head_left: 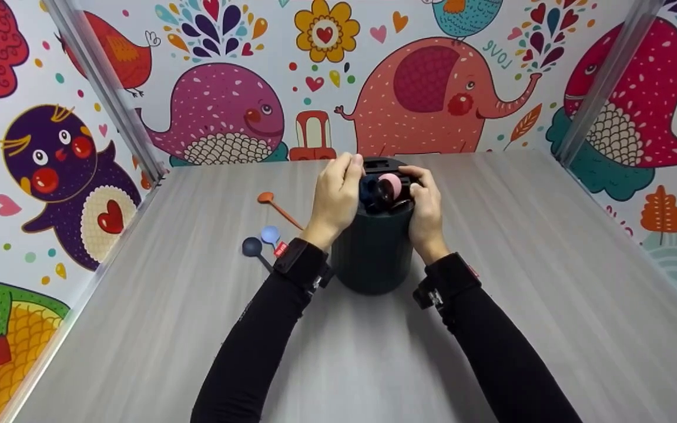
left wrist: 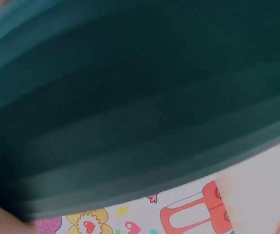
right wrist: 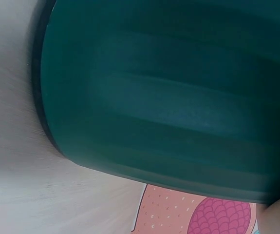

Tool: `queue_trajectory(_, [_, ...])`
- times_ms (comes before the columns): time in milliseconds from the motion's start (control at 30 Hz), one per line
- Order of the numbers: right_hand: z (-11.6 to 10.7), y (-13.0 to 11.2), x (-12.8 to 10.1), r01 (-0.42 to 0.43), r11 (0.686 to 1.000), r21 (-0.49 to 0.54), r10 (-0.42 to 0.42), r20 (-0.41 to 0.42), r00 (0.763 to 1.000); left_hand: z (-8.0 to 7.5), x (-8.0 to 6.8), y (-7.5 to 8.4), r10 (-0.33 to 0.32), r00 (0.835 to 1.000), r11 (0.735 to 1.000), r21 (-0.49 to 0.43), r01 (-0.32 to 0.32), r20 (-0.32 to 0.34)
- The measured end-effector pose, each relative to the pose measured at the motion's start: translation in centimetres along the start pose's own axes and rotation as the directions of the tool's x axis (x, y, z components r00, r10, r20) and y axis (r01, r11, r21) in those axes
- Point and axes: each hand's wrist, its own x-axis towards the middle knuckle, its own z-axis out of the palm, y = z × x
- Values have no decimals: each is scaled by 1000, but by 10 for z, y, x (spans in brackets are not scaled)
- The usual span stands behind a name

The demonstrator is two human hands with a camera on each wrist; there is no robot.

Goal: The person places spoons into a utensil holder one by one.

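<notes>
A dark green ribbed canister [head_left: 372, 258] stands upright on the table between both hands. Its black top [head_left: 378, 164] has slots, and a pink round piece [head_left: 391, 183] and dark rounded pieces show in its mouth; their kind is not clear. My left hand [head_left: 337, 197] grips the canister's upper left side, fingertips by the rim. On the upper right side my right hand [head_left: 426, 214] holds it, fingers bent over the rim. Both wrist views are mostly filled by the green canister wall [left wrist: 144, 107], which hides most of the fingers there.
Left of the canister lie an orange long-handled spoon [head_left: 280, 210], a light blue spoon [head_left: 270, 235] and a dark blue spoon [head_left: 252, 247]. Printed cartoon panels [head_left: 315, 82] enclose the grey table [head_left: 520, 264] at the back and sides, with metal posts [head_left: 603, 82] at the corners.
</notes>
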Motion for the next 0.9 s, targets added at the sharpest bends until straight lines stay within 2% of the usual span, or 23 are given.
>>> queue_trajectory(233, [2,2,0,30,999,27,-30,-4,1000,0,-5,-4,59,998,997,59,-59,-4])
queue_trajectory(500, [1,-1,0,37,999,7,-37,-8,999,3,-6,-3,73,997,995,69,-72,-19])
queue_trajectory(733, [0,-1,1,20,1000,2,-20,0,1000,7,-9,-5,127,991,987,100,-122,-49])
queue_trajectory(900, [0,0,1,19,1000,-14,-18,4,1000,7,-10,-5,140,988,985,114,-132,-61])
